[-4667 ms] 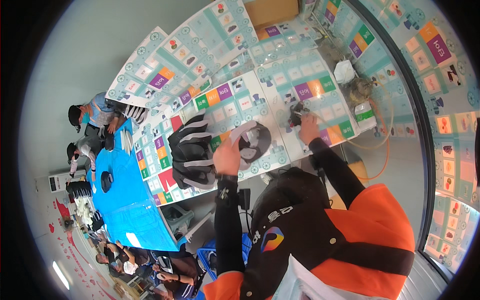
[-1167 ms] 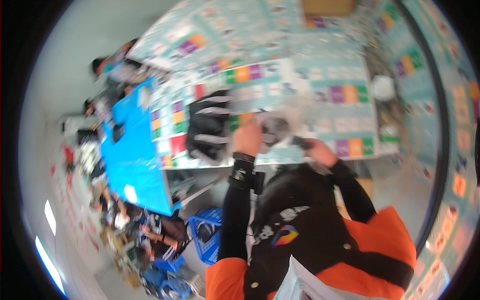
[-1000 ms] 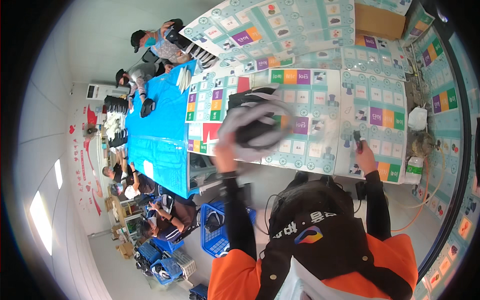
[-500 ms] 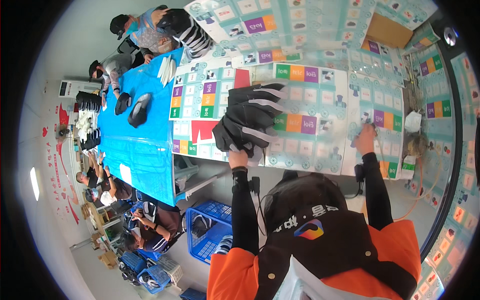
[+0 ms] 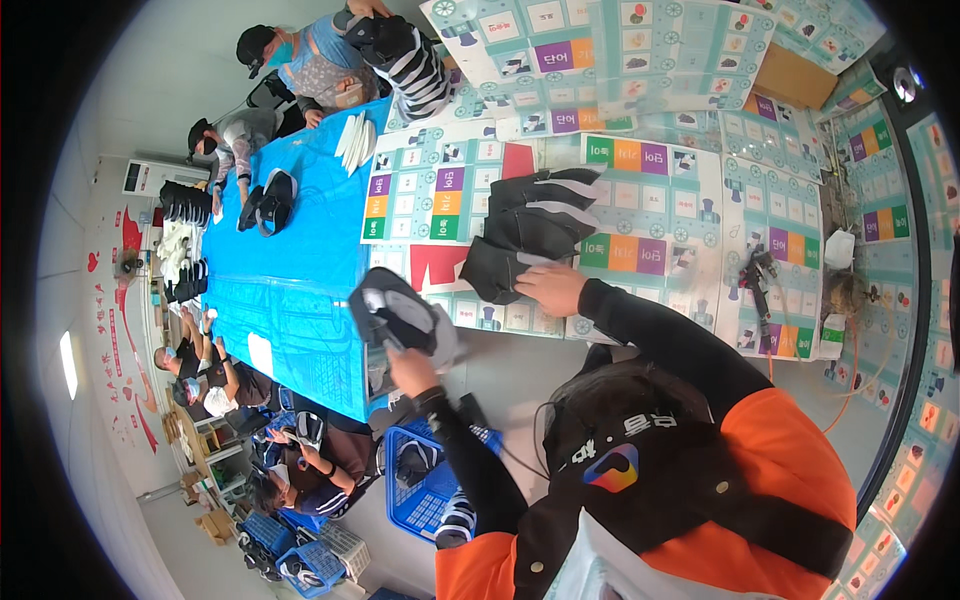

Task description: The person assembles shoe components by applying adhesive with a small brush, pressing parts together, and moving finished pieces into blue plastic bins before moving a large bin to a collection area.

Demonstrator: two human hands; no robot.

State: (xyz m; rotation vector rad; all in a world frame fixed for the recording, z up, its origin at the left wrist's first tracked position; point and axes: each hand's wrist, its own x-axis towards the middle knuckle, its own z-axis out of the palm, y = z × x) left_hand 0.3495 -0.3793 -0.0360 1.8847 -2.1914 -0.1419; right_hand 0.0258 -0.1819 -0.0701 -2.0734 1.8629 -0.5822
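My left hand (image 5: 410, 372) grips a black and grey shoe upper (image 5: 385, 305), slightly blurred, raised in front of the table's near edge. To its right lies a row of overlapping black shoe uppers (image 5: 535, 228) with grey edges, on the printed sheets. At the near end of that row, my right hand (image 5: 553, 290) has its fingers closed at the edge of the nearest upper; the fingertips are partly hidden. A dark hand tool with a hose, like a spray gun (image 5: 757, 285), lies on the sheets at the right, away from both hands.
A blue-covered table (image 5: 300, 290) adjoins on the left, with shoe uppers (image 5: 270, 205) and white pieces (image 5: 355, 142) on it. Co-workers stand and sit around it. A blue basket (image 5: 425, 505) stands below my left forearm. An orange hose (image 5: 853, 375) hangs at the right.
My right hand has moved left from beside the tool to the row of uppers. My left hand has moved away leftward, carrying one upper. The view has shifted slightly.
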